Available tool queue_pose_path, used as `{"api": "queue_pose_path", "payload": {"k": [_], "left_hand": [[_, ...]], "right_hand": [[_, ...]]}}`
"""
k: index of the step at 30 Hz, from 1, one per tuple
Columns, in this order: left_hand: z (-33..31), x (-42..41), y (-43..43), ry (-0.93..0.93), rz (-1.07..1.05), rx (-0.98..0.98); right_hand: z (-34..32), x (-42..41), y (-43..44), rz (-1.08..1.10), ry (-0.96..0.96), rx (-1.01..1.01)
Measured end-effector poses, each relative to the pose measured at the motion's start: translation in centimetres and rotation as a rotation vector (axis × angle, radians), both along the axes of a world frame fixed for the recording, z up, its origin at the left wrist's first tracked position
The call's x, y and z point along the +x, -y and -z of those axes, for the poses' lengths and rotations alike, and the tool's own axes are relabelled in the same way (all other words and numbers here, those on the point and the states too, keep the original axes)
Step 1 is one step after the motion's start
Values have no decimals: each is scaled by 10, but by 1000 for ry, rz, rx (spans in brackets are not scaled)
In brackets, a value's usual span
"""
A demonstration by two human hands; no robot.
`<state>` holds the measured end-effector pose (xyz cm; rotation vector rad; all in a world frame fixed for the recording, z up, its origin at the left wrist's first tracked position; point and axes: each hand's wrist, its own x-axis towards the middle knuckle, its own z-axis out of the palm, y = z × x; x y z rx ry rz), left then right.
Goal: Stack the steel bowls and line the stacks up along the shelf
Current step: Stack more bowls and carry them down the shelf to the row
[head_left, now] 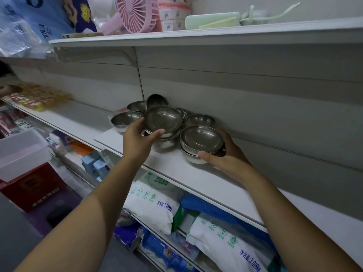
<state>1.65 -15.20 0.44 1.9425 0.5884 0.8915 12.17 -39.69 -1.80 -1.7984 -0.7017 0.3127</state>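
Now we are gripping two stacks of steel bowls on the white shelf (176, 169). Our left hand (137, 137) is curling round the top bowl (162, 118) of the middle stack (167, 142). Our right hand (225, 156) is clasping the right stack (201, 140) just beside it. Loose bowls (125, 116) are lying behind.
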Motion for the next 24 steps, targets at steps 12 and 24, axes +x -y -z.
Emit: {"api": "queue_pose_path", "payload": {"k": [12, 24], "left_hand": [[-33, -1, 54, 97, 252, -105], [-7, 7, 68, -41, 247, 53]], "right_hand": [[3, 6, -2, -23, 0, 11], [8, 8, -2, -2, 51, 70]]}}
